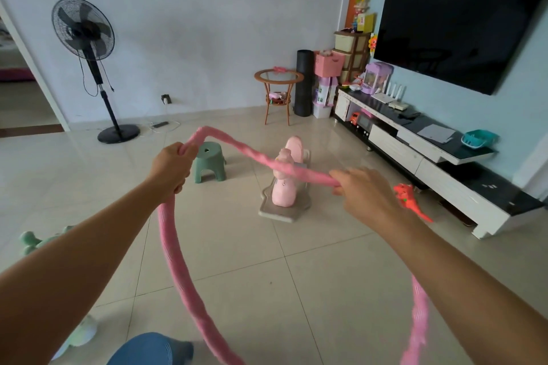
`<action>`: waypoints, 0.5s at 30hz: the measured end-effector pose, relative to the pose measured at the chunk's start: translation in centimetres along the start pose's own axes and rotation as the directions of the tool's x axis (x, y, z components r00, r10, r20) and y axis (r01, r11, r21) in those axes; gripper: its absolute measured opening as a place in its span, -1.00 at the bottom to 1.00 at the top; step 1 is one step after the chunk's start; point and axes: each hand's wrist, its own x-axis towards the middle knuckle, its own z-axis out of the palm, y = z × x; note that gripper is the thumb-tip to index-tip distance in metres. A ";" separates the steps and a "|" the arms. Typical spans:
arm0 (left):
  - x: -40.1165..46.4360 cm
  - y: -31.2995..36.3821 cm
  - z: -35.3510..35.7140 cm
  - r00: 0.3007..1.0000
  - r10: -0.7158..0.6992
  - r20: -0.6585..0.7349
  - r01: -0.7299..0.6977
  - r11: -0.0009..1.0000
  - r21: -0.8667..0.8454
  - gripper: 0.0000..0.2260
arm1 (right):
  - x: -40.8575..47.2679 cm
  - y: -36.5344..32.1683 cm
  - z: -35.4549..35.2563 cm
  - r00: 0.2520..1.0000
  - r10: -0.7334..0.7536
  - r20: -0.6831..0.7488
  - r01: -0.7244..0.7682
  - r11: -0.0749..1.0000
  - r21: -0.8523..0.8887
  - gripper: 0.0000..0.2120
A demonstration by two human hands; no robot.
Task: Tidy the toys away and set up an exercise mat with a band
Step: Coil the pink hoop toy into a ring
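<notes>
A long pink fabric-covered band (246, 152) loops in front of me, held up at chest height. My left hand (172, 167) is closed around its left part, and my right hand (366, 191) pinches it on the right. Both loose ends hang down past my arms. A rolled black mat (304, 83) stands upright by the far wall. On the floor sit a pink rocking toy (286, 187), an orange dinosaur toy (410, 198) near the TV cabinet, and a green plush toy (32, 241) at the left.
A small green stool (209, 161) stands ahead on the tiled floor. A standing fan (89, 47) is at the back left, a round glass side table (278, 80) and toy storage at the back. A low TV cabinet (415, 157) runs along the right wall.
</notes>
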 end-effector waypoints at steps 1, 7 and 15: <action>-0.2 0.2 0.1 1.000 0.029 0.008 -0.030 0.999 0.033 -0.75 | 0.2 -0.2 -0.4 0.997 -0.071 0.015 0.071 0.997 -0.024 -0.78; -1.6 1.8 1.7 0.982 0.105 0.158 -0.122 0.987 0.101 -0.74 | 0.3 -1.9 -1.3 0.886 -0.436 0.158 0.446 0.894 -0.036 -0.73; -4.0 3.7 5.8 0.855 0.038 0.517 -0.004 0.998 -0.067 -0.68 | 1.4 -5.3 -1.8 0.860 -0.507 0.054 0.497 0.857 0.134 -0.74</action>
